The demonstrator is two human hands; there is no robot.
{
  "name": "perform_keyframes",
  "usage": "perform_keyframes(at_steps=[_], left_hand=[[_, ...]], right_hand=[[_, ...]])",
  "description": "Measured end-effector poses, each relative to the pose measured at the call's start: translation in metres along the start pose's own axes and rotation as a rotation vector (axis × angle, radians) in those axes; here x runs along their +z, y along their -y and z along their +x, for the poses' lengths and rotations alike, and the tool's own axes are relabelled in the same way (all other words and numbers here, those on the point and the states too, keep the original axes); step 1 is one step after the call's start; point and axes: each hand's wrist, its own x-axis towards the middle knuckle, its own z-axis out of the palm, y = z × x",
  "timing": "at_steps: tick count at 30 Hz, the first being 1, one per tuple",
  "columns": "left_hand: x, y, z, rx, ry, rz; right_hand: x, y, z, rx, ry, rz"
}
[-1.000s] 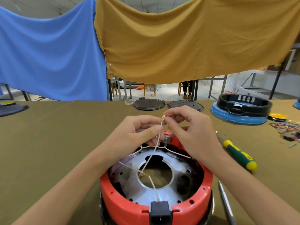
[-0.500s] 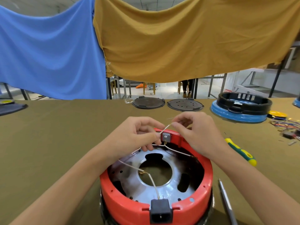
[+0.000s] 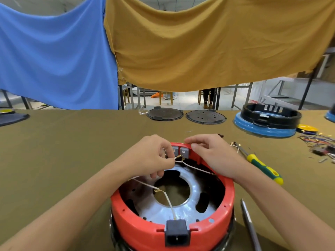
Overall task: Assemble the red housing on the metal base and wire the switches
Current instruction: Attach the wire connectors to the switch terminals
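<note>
— Clearance around the red housing (image 3: 145, 227)?
— Housing sits at your table's (image 3: 63, 151) near edge, on the metal base (image 3: 183, 211). Bare cloth lies to your left; a screwdriver (image 3: 262, 168) lies just right.
— Fingers?
— Your left hand (image 3: 148, 158) pinches a white wire (image 3: 176, 157) beside the grey switches (image 3: 184, 152). Your right hand (image 3: 213, 154) rests on the far rim, fingers loosely bent, holding nothing

An olive-covered tabletop (image 3: 63, 151) carried the red housing (image 3: 213, 230) near its front edge, a green-and-yellow screwdriver (image 3: 261, 165) to the right, two dark round lids (image 3: 165, 114) at the far edge, and loose wires (image 3: 317, 142).
</note>
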Motion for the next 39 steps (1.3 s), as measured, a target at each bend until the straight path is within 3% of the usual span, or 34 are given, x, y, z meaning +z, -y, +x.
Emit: perform_keyframes(at_steps=[6,11,18,28,39], left_hand=[[-0.026,-0.019,0.011,0.026,0.137,0.166],[-0.015,-0.022,0.014,0.008,0.228,0.041],[-0.006,-0.009,0.006,0.071,0.135,0.012],[0.0,-0.007,0.004,0.134,0.022,0.154],[-0.004,-0.008,0.002,0.242,-0.145,0.092]], right_hand=[[0.0,-0.002,0.0,0.033,-0.005,0.002],[0.002,-0.003,-0.001,0.033,-0.005,0.02],[0.003,-0.004,-0.001,0.013,-0.01,0.017],[0.002,0.001,-0.006,-0.011,-0.013,0.009],[0.0,0.011,-0.011,-0.219,-0.102,-0.038]])
